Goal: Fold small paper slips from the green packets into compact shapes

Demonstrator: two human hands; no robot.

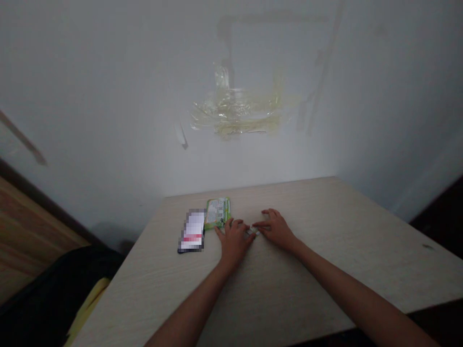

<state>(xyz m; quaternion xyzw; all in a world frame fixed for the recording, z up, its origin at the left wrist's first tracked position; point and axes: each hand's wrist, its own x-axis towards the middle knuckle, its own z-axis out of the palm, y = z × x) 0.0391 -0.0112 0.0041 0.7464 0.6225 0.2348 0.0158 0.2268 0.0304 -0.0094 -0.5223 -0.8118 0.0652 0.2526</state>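
Note:
Both my hands rest on a pale wooden table [325, 250], close together near its middle. My left hand [234, 239] lies knuckles up with the fingers curled, just right of a green packet [217, 212]. My right hand [275, 228] points left, its fingertips meeting those of the left hand. Between the two sets of fingertips is a small pale object [252, 232], too small to name. A dark phone [192, 231] with a lit screen lies flat to the left of the packet.
A white wall [144, 96] stands right behind the table, with strips of old clear tape [235, 113] stuck on it. A dark bag with a yellow part [72, 299] sits low at the left beside the table. Wooden panelling [29, 226] runs along the far left.

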